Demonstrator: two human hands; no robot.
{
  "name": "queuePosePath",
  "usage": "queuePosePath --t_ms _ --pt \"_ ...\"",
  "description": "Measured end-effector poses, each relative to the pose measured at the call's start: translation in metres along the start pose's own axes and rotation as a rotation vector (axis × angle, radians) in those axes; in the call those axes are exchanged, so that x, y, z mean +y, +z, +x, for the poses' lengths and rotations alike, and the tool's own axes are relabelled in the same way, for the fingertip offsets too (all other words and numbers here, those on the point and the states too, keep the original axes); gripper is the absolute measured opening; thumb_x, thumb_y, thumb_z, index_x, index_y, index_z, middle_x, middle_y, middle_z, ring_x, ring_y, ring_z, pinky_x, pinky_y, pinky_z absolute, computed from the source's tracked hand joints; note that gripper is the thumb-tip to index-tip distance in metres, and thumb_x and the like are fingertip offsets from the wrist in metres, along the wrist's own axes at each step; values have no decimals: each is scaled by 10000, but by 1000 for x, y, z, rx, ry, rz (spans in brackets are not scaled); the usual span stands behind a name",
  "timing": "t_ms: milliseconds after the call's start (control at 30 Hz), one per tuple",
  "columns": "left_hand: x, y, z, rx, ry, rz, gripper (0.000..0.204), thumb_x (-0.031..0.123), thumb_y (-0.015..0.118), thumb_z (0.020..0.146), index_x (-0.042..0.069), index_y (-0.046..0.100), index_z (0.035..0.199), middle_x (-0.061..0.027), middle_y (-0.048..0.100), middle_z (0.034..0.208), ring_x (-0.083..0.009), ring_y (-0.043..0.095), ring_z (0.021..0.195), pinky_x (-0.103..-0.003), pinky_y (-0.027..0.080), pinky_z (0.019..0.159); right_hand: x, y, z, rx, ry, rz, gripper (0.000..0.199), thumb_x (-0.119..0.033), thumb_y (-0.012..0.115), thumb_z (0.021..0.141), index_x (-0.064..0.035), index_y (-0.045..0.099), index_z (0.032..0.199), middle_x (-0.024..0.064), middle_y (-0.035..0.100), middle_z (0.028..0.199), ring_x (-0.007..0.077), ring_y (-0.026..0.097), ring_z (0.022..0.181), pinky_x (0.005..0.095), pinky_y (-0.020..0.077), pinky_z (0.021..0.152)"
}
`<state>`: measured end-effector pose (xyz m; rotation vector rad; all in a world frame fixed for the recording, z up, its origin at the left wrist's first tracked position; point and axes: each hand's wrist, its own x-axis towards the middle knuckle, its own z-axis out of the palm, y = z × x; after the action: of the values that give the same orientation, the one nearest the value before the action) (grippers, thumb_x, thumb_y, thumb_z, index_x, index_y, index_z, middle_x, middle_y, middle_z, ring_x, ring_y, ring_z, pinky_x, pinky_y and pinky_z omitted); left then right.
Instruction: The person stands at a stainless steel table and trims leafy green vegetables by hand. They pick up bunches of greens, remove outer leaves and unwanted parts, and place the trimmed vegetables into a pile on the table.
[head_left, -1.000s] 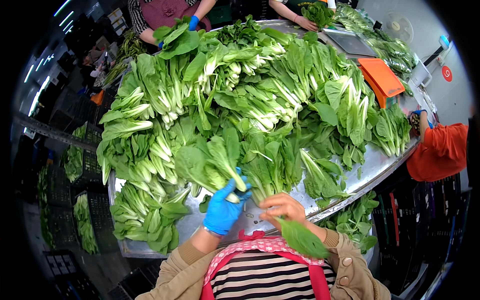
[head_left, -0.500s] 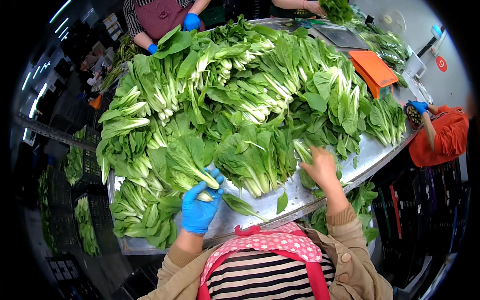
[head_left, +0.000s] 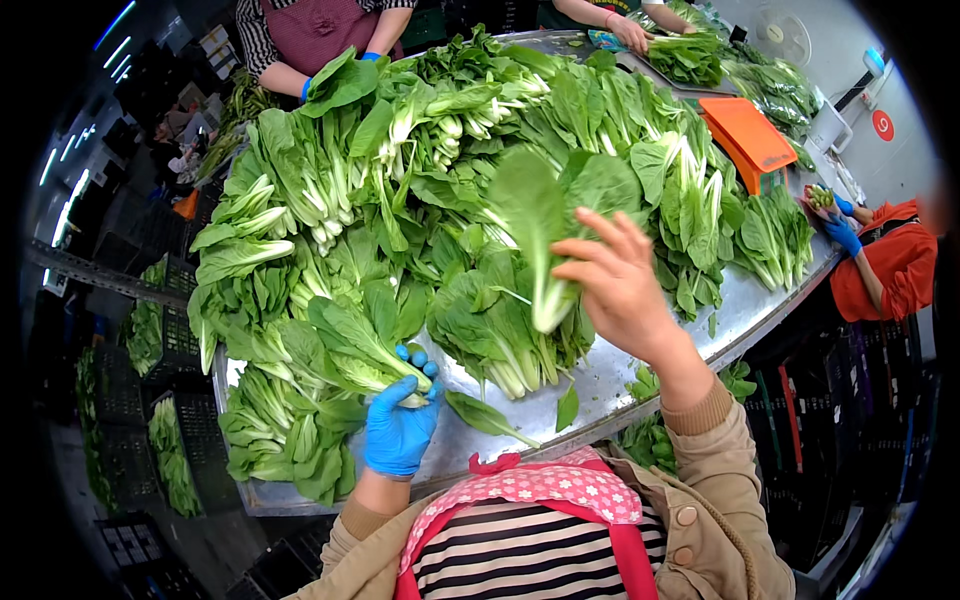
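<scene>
The left hand (head_left: 400, 428), in a blue rubber glove, is closed around the pale stem end of a leafy green bok choy bunch (head_left: 352, 342) at the near edge of the heap. The bare right hand (head_left: 617, 284) is raised, fingers loosely curled, pinching the white stalk of a single broad green bok choy leaf (head_left: 536, 232) held upright above the pile. Heaped greens (head_left: 420, 180) cover the wet steel table (head_left: 600, 385). An orange plastic tray (head_left: 748, 134) sits at the far right, and dark crates (head_left: 130, 400) stand along the left.
</scene>
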<state>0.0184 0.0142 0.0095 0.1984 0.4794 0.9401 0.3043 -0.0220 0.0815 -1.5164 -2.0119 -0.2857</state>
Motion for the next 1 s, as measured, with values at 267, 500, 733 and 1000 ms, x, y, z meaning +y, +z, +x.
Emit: queuePosePath --t_ms 267,500,733,1000 --pt "13 -19 11 25 32 -155 158 12 533 820 87 485 950 -42 427 838 -155 403 765 -277 355 649 12 35 -20 92 392 -32 141 -169 662 728 -74 590 652 63 588 765 233 534 777 358 367 703" --pt "-13 6 19 -61 -88 -13 133 98 556 832 115 498 951 -25 422 822 -165 415 770 -300 369 716 -7 83 -25 -53 647 -56 424 -423 718 678 -43 557 581 85 547 600 230 533 543 335 418 533" --pt "-11 1 11 -118 -37 71 169 134 551 847 147 535 1015 -41 536 864 -189 474 819 -344 396 761 -14 59 -50 204 1022 1080 262 -224 589 847 11 600 963 1 585 772 72 523 633 214 415 566" --pt "-31 22 7 -188 -105 146 203 138 544 867 85 545 1063 -106 583 1040 -236 543 953 -372 445 830 -50 51 -66 96 825 1271 250 -185 440 936 17 533 1049 48 591 910 108 557 757 230 430 654"
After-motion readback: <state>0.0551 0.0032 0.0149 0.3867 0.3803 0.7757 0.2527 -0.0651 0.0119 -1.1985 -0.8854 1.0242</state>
